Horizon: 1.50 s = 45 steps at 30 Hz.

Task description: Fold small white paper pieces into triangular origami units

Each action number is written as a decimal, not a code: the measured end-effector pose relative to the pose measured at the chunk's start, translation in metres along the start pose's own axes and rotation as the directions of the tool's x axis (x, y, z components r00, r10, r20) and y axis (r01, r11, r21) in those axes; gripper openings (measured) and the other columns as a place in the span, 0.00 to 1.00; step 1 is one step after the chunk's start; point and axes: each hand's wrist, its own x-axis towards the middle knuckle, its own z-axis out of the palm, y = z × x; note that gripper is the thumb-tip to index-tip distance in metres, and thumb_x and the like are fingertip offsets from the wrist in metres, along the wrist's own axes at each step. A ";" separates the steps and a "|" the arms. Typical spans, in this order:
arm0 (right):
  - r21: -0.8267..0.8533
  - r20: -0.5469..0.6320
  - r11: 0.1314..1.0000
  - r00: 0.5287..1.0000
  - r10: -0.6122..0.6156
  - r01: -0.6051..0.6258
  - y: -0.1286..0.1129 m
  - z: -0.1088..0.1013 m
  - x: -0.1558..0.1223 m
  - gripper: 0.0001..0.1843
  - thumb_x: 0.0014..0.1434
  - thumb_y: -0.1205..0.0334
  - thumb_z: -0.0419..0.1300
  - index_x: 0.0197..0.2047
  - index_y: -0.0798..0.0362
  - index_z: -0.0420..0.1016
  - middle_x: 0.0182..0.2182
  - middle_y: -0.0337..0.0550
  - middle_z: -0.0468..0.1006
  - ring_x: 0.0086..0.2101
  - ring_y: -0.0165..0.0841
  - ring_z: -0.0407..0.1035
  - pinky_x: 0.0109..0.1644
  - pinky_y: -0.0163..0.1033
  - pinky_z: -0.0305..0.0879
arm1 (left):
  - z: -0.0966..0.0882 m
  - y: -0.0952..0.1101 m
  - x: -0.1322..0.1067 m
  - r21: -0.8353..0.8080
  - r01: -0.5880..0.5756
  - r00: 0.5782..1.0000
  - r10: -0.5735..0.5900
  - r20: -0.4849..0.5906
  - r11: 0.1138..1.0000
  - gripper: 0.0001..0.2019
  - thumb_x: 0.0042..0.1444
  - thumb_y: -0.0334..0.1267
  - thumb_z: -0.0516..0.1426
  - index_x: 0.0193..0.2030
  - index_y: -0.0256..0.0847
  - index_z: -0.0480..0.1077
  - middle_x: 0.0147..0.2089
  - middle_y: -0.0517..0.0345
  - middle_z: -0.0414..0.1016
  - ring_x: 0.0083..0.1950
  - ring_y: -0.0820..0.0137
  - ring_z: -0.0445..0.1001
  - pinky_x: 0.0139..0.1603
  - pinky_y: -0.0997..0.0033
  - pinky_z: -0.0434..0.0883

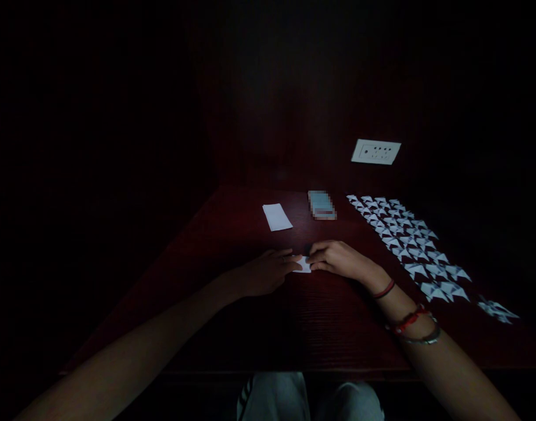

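Note:
A small piece of white paper [302,265] lies on the dark red table between my two hands. My left hand [268,271] holds its left side, with the fingertips pressed onto it. On the other side, my right hand [336,259] has its fingers bent and closed on the paper's right edge. The fingers cover much of the paper, so its folds cannot be made out. Just beyond my hands is a stack of white paper sheets [277,217].
Folded white paper cranes [408,240] stand in rows along the table's right side, with another loose group [497,310] nearer me. A blurred-out phone [322,205] lies at the back. A white socket plate [375,152] is on the wall. The surroundings are dark.

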 end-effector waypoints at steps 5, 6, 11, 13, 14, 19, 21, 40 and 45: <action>-0.081 -0.007 0.996 0.999 -0.032 0.032 -0.003 0.000 0.001 0.13 0.55 0.58 0.49 0.37 0.52 0.72 0.34 0.43 0.71 0.36 0.30 0.65 0.42 0.35 0.57 | -0.002 -0.003 -0.001 -0.059 -0.034 0.999 0.034 0.002 0.998 0.23 0.51 0.24 0.46 0.53 0.46 0.54 0.61 0.61 0.45 0.61 0.63 0.41 0.55 0.58 0.50; -0.089 -0.002 0.995 0.999 -0.043 0.043 -0.004 0.000 0.001 0.14 0.55 0.57 0.49 0.37 0.52 0.72 0.34 0.43 0.71 0.36 0.30 0.65 0.42 0.35 0.57 | -0.003 -0.004 -0.001 -0.069 -0.039 0.999 0.039 -0.005 0.997 0.22 0.51 0.25 0.45 0.53 0.47 0.54 0.61 0.61 0.45 0.61 0.63 0.42 0.55 0.58 0.50; -0.123 -0.004 0.990 0.998 -0.069 0.068 -0.006 -0.001 0.002 0.14 0.54 0.55 0.50 0.37 0.51 0.72 0.33 0.43 0.72 0.36 0.31 0.65 0.42 0.36 0.57 | -0.003 -0.006 -0.003 -0.107 -0.055 0.998 0.052 -0.022 0.993 0.21 0.53 0.24 0.44 0.52 0.46 0.56 0.60 0.61 0.47 0.60 0.64 0.43 0.55 0.57 0.50; -0.130 -0.007 0.989 0.997 -0.071 0.069 -0.007 -0.001 0.002 0.14 0.54 0.55 0.49 0.37 0.52 0.72 0.32 0.43 0.72 0.36 0.30 0.65 0.42 0.36 0.57 | -0.004 -0.006 -0.003 -0.118 -0.058 0.998 0.056 -0.025 0.991 0.21 0.52 0.24 0.44 0.51 0.46 0.56 0.60 0.60 0.47 0.60 0.64 0.44 0.55 0.58 0.50; -0.130 -0.004 0.989 0.997 -0.072 0.071 -0.007 -0.001 0.002 0.15 0.55 0.55 0.49 0.37 0.52 0.72 0.32 0.44 0.72 0.36 0.30 0.65 0.42 0.36 0.57 | -0.004 -0.006 -0.003 -0.121 -0.062 0.998 0.059 -0.027 0.991 0.21 0.52 0.24 0.44 0.51 0.46 0.56 0.60 0.60 0.47 0.60 0.64 0.44 0.55 0.58 0.50; -0.109 0.021 0.991 0.997 -0.075 0.076 -0.008 -0.002 0.001 0.14 0.56 0.57 0.47 0.38 0.52 0.71 0.32 0.43 0.72 0.35 0.30 0.65 0.41 0.35 0.57 | -0.005 -0.006 -0.002 -0.137 -0.061 0.998 0.059 -0.021 0.989 0.22 0.49 0.21 0.45 0.50 0.45 0.57 0.60 0.60 0.48 0.60 0.65 0.45 0.56 0.59 0.50; -0.093 0.024 0.993 0.997 -0.069 0.071 -0.008 -0.001 0.000 0.14 0.57 0.58 0.46 0.37 0.52 0.71 0.32 0.43 0.72 0.35 0.29 0.65 0.41 0.35 0.57 | -0.004 -0.006 -0.002 -0.137 -0.056 0.998 0.055 -0.016 0.989 0.23 0.48 0.20 0.46 0.50 0.45 0.57 0.60 0.61 0.48 0.60 0.65 0.44 0.56 0.58 0.49; 0.156 -0.103 0.985 0.990 0.097 -0.080 0.005 0.011 0.003 0.05 0.52 0.68 0.50 0.28 0.58 0.66 0.25 0.39 0.67 0.27 0.25 0.60 0.32 0.31 0.56 | 0.003 -0.007 -0.004 -0.069 -0.074 0.994 0.069 -0.080 0.995 0.22 0.49 0.21 0.45 0.50 0.44 0.57 0.60 0.60 0.46 0.61 0.64 0.40 0.56 0.57 0.50; 0.261 -0.030 0.965 0.998 0.046 -0.036 0.000 0.004 0.001 0.12 0.48 0.62 0.57 0.37 0.57 0.68 0.28 0.40 0.68 0.28 0.26 0.61 0.32 0.30 0.58 | 0.001 -0.006 -0.003 -0.074 -0.084 0.994 0.078 -0.082 0.994 0.23 0.48 0.21 0.46 0.50 0.45 0.56 0.60 0.62 0.47 0.61 0.64 0.42 0.56 0.57 0.51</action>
